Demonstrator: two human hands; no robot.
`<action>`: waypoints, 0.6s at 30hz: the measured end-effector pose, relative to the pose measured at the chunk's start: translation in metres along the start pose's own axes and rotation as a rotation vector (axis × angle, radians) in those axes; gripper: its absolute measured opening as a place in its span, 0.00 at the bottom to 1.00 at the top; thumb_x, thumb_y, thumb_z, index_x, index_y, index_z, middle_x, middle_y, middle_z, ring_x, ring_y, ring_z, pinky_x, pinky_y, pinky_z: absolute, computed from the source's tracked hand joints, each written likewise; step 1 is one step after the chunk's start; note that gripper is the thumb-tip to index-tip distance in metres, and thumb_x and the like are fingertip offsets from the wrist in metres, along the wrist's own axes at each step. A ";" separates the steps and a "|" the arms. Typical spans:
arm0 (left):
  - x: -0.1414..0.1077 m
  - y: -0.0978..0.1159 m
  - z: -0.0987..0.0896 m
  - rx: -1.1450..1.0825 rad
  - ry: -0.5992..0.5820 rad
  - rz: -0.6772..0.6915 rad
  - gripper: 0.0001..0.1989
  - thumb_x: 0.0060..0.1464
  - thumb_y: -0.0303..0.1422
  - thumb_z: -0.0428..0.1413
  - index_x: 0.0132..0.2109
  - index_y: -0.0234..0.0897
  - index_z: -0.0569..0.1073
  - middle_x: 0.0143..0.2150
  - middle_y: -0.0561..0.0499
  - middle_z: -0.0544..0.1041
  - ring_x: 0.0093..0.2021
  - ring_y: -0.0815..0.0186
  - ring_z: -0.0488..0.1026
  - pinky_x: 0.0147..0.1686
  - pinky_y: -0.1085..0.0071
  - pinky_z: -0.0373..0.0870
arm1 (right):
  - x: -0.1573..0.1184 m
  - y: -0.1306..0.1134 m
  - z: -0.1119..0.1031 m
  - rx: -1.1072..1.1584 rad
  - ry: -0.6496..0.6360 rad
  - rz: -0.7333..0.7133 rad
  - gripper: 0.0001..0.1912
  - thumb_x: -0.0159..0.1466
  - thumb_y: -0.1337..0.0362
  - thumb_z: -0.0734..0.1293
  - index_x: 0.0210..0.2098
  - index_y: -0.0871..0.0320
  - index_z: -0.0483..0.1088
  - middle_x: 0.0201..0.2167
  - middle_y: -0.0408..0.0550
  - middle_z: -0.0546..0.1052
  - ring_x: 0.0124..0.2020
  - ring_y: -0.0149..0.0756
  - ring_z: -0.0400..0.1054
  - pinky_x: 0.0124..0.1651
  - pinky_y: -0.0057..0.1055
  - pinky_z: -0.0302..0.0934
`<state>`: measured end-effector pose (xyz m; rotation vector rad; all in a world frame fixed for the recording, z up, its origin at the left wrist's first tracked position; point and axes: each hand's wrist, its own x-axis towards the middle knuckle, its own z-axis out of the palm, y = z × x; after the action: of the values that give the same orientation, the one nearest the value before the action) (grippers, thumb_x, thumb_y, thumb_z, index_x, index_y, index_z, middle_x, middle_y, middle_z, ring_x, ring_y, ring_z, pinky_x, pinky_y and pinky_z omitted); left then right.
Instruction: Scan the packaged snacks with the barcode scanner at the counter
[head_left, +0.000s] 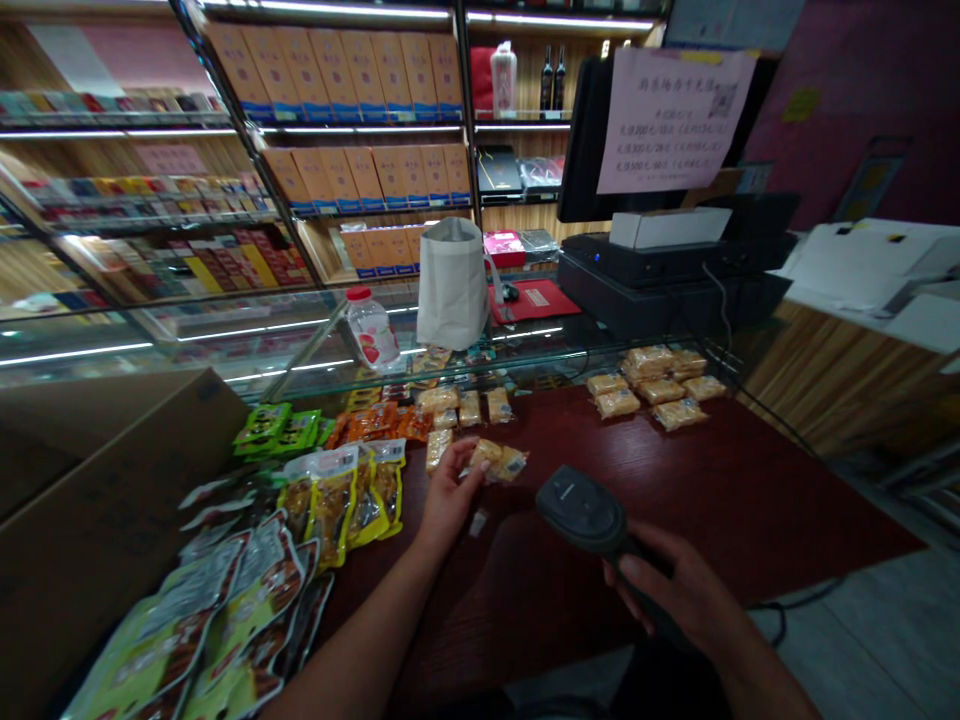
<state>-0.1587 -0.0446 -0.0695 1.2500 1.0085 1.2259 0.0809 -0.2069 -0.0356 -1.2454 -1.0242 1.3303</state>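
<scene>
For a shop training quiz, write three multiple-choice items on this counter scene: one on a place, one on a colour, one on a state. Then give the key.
1. Where does the white paper bag stand?
A) On the floor
B) On the glass display case
C) Inside a cardboard box

2. What colour is the cap of the plastic bottle?
A) Red
B) Blue
C) Green

3. What state is the black handheld barcode scanner in?
A) Lying on the counter
B) Hanging on a stand
C) Gripped in the right hand

1: B, the bag sits on the glass top.
2: A, the cap shows red.
3: C, the hand wraps the handle.
</scene>
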 end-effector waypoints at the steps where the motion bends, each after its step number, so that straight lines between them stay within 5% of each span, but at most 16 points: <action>1: 0.000 0.000 0.000 0.005 0.004 0.000 0.24 0.46 0.42 0.66 0.48 0.38 0.70 0.50 0.45 0.78 0.49 0.58 0.76 0.37 0.70 0.76 | 0.000 -0.001 0.000 0.011 0.010 0.008 0.24 0.56 0.46 0.74 0.40 0.59 0.74 0.25 0.46 0.77 0.16 0.28 0.63 0.16 0.25 0.57; 9: -0.001 -0.007 0.028 -0.146 -0.045 -0.192 0.29 0.45 0.42 0.68 0.50 0.37 0.66 0.44 0.46 0.79 0.40 0.63 0.78 0.34 0.70 0.76 | -0.004 -0.016 -0.029 0.053 0.170 -0.050 0.21 0.59 0.46 0.72 0.32 0.59 0.76 0.24 0.45 0.76 0.17 0.27 0.62 0.17 0.22 0.57; 13: 0.020 -0.005 0.069 -0.251 -0.132 -0.278 0.30 0.45 0.35 0.68 0.53 0.39 0.65 0.40 0.48 0.78 0.38 0.64 0.78 0.37 0.67 0.78 | -0.010 -0.017 -0.055 0.069 0.287 -0.096 0.20 0.61 0.46 0.71 0.35 0.59 0.77 0.24 0.47 0.77 0.18 0.29 0.62 0.17 0.25 0.58; 18: 0.076 -0.004 0.137 -0.196 -0.110 -0.306 0.17 0.51 0.27 0.63 0.46 0.37 0.65 0.38 0.50 0.76 0.33 0.70 0.77 0.38 0.68 0.78 | -0.022 -0.016 -0.069 0.084 0.353 -0.116 0.20 0.63 0.46 0.69 0.34 0.59 0.77 0.23 0.47 0.76 0.18 0.28 0.62 0.19 0.25 0.57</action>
<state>-0.0145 0.0138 -0.0537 0.9597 0.9351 0.9822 0.1510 -0.2302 -0.0243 -1.2813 -0.7700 1.0088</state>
